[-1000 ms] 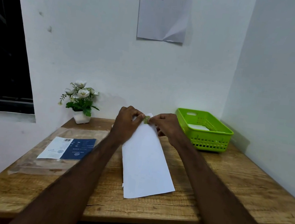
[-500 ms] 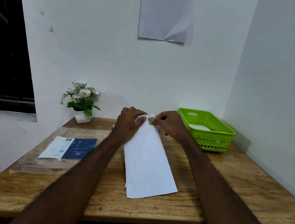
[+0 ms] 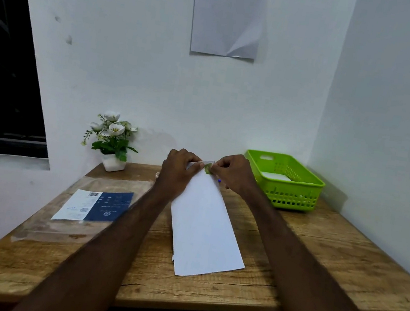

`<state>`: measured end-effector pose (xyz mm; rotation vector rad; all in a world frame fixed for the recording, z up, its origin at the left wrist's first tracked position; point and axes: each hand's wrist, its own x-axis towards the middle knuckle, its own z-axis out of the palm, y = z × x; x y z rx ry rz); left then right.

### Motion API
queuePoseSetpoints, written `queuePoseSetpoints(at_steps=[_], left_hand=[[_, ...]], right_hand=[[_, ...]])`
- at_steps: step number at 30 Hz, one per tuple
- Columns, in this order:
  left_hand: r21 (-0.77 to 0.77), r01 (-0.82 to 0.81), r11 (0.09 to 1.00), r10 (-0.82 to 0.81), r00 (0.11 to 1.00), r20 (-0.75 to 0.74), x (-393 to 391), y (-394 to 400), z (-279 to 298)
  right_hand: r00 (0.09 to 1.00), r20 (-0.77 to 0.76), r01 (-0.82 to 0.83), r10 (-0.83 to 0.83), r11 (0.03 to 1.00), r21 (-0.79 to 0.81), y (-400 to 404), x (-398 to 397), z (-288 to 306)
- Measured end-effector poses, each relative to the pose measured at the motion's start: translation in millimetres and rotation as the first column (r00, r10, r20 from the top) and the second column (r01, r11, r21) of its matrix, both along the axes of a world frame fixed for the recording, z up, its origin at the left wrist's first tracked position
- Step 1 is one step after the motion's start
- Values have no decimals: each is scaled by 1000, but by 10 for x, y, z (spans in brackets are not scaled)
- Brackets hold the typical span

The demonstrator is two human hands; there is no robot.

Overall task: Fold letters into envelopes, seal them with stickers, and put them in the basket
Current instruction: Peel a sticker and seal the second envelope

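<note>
Working at the far end of the long white paper envelope (image 3: 204, 224) here, which lies flat on the worn wooden table (image 3: 317, 250) with its near end pointing back toward us and a bit to the right. Our left hand (image 3: 179, 171) sits on the envelope's far left corner, fingers curled down over the folded flap edge and pressing on it, thumb tip right by the sticker. Our right hand (image 3: 233, 172) is on the far right corner, fingers bunched tight and pinched on the small green sticker (image 3: 208, 168), which sits right at the flap edge between the two hands. So the sticker is basically sandwiched between left thumb and right fingertips, touching the paper; whether it's fully stuck down we can't tell.

The lime green plastic mesh basket (image 3: 296, 194) is off to the right near the wall corner, well apart from the envelope, with something white and flat lying inside. To the left there's a clear plastic sleeve with a blue and white printed card (image 3: 94, 205), and behind that a little white pot of white artificial flowers (image 3: 112, 142) against the wall. A creased printed sheet (image 3: 227, 16) hangs on the wall above us.
</note>
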<state>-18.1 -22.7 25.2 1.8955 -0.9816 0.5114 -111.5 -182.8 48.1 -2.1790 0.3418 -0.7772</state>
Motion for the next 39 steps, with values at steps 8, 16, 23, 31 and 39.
queuePoseSetpoints(at_steps=[8,16,23,31,39], left_hand=[[-1,-40,999,40,999,6,-23,-13,8],[31,-72,997,72,997,14,-24,-18,12],[61,-79,995,78,997,23,-47,-16,38],[2,0,1000,0,999,-37,49,20,29],[-257,-68,964,14,978,-208,0,58,107]], right_hand=[[999,33,13,-15,999,46,76,-36,22],[997,60,33,-39,996,83,114,-30,18],[992,74,95,-99,994,58,98,30,-38],[959,49,-280,280,902,329,28,-31,-100],[954,147,-300,262,803,515,65,37,-121]])
